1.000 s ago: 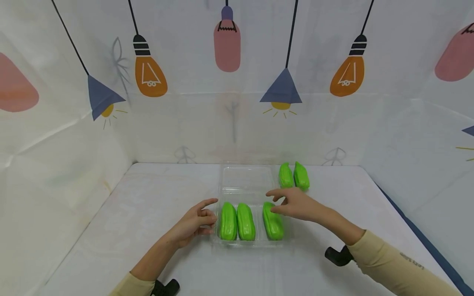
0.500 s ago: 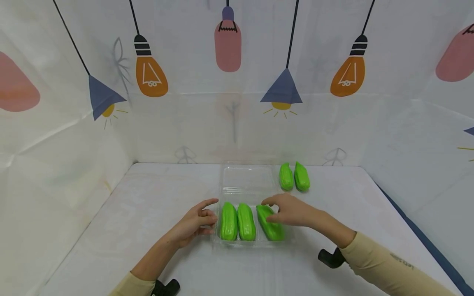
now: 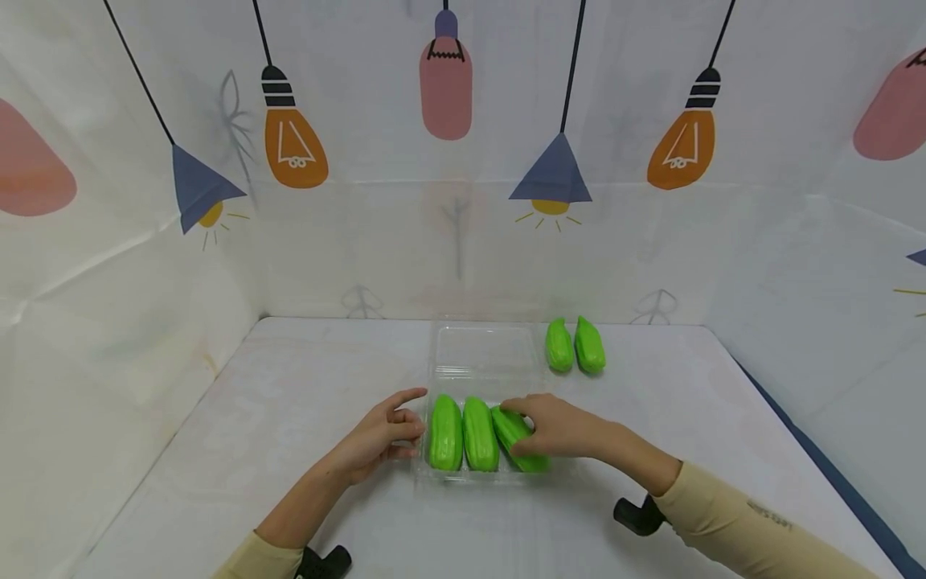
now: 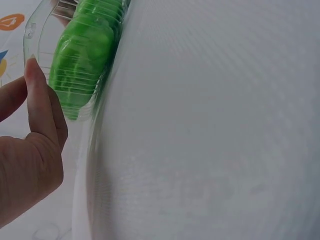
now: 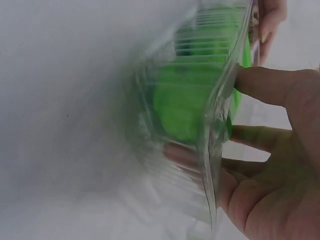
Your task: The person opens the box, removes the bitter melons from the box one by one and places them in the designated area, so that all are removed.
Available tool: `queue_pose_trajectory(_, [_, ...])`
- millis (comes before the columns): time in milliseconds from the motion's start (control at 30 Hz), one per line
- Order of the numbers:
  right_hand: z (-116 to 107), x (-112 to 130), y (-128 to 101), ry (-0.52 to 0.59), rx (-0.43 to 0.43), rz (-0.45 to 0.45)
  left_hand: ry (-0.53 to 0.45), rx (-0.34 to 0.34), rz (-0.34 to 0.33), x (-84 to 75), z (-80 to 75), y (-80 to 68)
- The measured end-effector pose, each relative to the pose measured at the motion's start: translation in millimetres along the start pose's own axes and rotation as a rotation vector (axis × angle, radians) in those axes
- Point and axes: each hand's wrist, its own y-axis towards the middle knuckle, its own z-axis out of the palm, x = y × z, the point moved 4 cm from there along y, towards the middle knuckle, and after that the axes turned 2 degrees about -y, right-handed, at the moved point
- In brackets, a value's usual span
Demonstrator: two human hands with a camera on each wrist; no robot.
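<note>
Head cam: R hand (image 3: 557,426) grips ribbed green veg (image 3: 515,438), L hand (image 3: 379,438) relaxed by clear tray (image 3: 477,363).

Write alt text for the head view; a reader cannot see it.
A right hand grips a tilted green plastic vegetable in a clear plastic tray beside two more. The left hand touches the tray's left edge; another green pair lies on the white table.

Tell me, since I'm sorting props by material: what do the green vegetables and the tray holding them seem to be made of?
The green vegetables look like moulded plastic or foam: uniform bright green, a smooth, faintly glossy skin and identical ridged shapes. The tray looks like thin clear plastic: see-through, ribbed walls, with glints on its rim.
</note>
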Motion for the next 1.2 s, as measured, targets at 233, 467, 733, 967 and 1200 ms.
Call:
queue_pose_trajectory(233, [5.7, 1.4, 2.3, 0.017, -0.012, 0.026, -0.004, 0.008, 0.002, 0.4, 0.0, 0.5])
queue_pose_trajectory(467, [8.3, 0.3, 3.3, 0.019, -0.026, 0.04, -0.007, 0.007, 0.001, 0.0, 0.2, 0.6])
queue_pose_trajectory(733, [9.6, 1.5, 3.4, 0.026, -0.037, 0.049, 0.0, 0.003, 0.001, 1.2, -0.1, 0.8])
queue_pose_trajectory(967, [11.0, 0.1, 2.7, 0.021, -0.034, 0.056, 0.004, -0.004, -0.001, 2.2, 0.2, 0.7])
queue_pose_trajectory(1200, [11.0, 0.0, 1.8, 0.023, -0.03, 0.052, 0.009, -0.008, 0.001, 1.7, 1.1, 1.0])
